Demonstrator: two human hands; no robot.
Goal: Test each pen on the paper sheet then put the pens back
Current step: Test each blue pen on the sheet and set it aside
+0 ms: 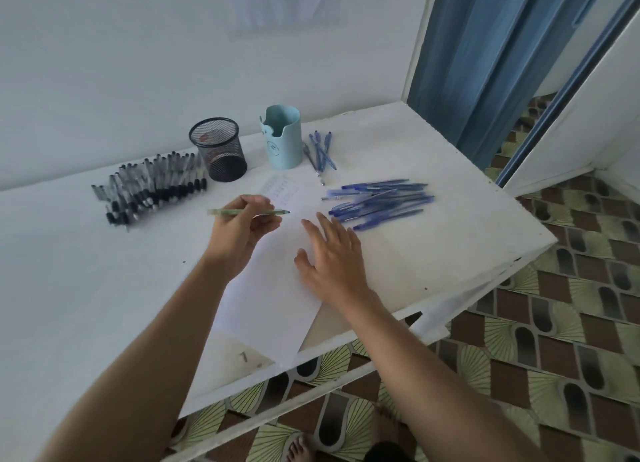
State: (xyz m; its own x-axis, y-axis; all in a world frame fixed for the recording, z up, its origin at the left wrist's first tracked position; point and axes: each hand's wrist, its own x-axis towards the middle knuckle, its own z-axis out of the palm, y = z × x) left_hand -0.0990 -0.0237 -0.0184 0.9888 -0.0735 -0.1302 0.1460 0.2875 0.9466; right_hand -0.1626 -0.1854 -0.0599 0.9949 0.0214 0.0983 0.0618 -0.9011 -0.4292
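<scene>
White table, spanning the frame from 9 o'clock through the centre to 3 o'clock, its near edge running diagonally toward 6 o'clock, with a small grey screw lying on a bare, stained patch of that edge. Behind it, from 9 to 12 o'clock, a plain white wall with a pale, blurred hanging sheet at 12 o'clock, and at 1 to 2 o'clock a blue folding door beside a white panel. From 3 to 6 o'clock, floor tiles patterned with brown squares, green fans and dark ovals.
</scene>
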